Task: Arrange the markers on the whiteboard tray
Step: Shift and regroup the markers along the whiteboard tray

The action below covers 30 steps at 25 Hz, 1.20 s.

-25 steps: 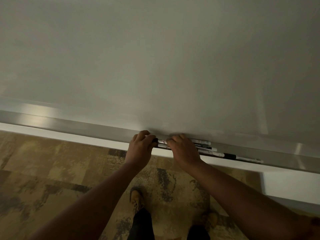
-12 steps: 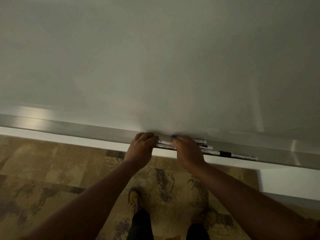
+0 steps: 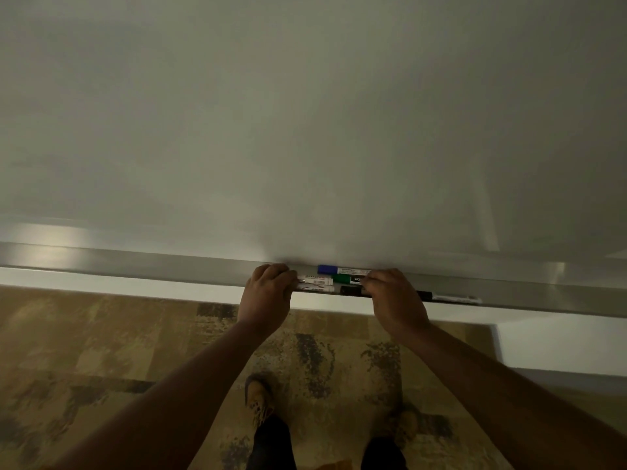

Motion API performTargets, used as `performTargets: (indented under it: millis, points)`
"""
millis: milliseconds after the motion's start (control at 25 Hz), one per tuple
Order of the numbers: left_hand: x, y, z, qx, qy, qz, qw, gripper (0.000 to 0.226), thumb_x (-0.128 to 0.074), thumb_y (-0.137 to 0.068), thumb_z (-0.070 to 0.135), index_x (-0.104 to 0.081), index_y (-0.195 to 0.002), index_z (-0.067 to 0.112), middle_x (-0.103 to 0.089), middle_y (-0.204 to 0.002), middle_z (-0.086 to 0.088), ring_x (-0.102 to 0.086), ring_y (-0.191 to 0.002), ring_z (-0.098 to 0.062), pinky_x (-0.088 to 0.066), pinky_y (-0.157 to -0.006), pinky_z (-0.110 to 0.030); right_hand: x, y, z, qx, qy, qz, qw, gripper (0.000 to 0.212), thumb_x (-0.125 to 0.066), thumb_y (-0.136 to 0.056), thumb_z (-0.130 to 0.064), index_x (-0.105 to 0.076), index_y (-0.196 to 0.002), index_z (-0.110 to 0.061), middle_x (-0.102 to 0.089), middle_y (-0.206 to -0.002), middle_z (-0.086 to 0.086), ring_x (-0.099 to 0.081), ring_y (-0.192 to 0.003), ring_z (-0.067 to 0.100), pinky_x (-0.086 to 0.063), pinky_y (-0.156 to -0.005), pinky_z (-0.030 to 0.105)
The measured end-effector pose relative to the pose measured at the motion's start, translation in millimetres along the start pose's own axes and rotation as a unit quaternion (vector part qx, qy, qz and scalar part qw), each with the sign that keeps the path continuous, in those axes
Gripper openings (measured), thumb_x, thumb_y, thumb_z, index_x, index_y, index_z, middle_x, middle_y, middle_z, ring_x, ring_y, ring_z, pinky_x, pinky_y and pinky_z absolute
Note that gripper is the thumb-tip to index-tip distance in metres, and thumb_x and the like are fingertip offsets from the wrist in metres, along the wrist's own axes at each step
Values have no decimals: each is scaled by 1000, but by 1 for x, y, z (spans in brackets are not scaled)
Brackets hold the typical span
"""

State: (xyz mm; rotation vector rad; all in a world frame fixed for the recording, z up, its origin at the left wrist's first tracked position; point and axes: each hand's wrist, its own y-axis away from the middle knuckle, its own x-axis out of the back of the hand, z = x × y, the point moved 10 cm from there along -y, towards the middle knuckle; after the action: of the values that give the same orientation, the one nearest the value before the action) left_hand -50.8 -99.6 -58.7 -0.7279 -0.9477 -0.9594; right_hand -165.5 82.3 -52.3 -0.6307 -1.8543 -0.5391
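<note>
Several markers lie bunched on the metal whiteboard tray [image 3: 152, 262]. A blue-capped marker [image 3: 327, 269] lies at the back, a green-capped marker [image 3: 344, 278] in front of it, and white-barrelled markers [image 3: 315, 283] to the left. A black-capped marker [image 3: 349, 290] lies at the front edge. My left hand [image 3: 268, 293] presses against the left ends of the bunch, fingers curled on them. My right hand [image 3: 393, 296] covers the right ends. Another marker with a black cap [image 3: 448, 297] lies alone on the tray right of my right hand.
The blank whiteboard [image 3: 305, 130] fills the upper view. Below the tray lies a brown patterned carpet [image 3: 101, 351], with my two shoes [image 3: 259, 398] under the hands. A white wall base [image 3: 559, 344] stands at the lower right.
My right hand has slid right along the tray, away from my left hand. The gap between the hands now shows the blue, green and black caps.
</note>
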Motion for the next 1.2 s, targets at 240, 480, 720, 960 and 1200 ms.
performTargets:
  millis: [240, 480, 720, 960, 1200]
  points:
    - [-9, 2, 2, 20, -22, -9, 1000, 16, -62, -92, 21, -69, -106, 15, -69, -108, -5, -57, -104, -29, -52, -80, -42, 6, 6, 16, 13, 30, -4, 999, 28, -65, -76, 5, -72, -101, -5, -72, -101, 12, -58, -91, 36, -54, -75, 41]
    - [-13, 0, 4, 17, -26, -13, 999, 17, -63, -91, 18, -70, -106, 13, -69, -107, -7, -57, -103, -30, -53, -80, -42, 3, 9, 36, -4, 50, -26, 998, 35, -55, -77, 10, -68, -106, -5, -67, -113, 11, -52, -103, 33, -51, -80, 44]
    - [-21, 2, 14, 14, -38, -24, 999, 26, -64, -89, 20, -66, -115, 19, -67, -115, -3, -54, -110, -30, -49, -83, -46, 3, 12, 32, 8, 25, -8, 1000, 39, -57, -78, 8, -67, -111, -10, -68, -115, 9, -54, -101, 33, -52, -78, 42]
    - [-22, 4, 22, -7, -73, -17, 997, 32, -66, -87, 21, -63, -119, 22, -65, -122, -1, -52, -116, -28, -39, -95, -48, 14, 25, 51, -16, 24, 15, 999, 45, -61, -73, 10, -66, -114, -7, -67, -114, 11, -57, -104, 35, -53, -83, 45]
    - [-43, -3, 74, -73, -88, -53, 992, 40, -52, -97, 32, -53, -135, 21, -58, -137, -3, -49, -127, -26, -37, -105, -47, 40, 56, 104, -140, 93, 54, 984, 18, -62, -78, -14, -67, -95, -18, -68, -94, 2, -57, -91, 29, -45, -76, 41]
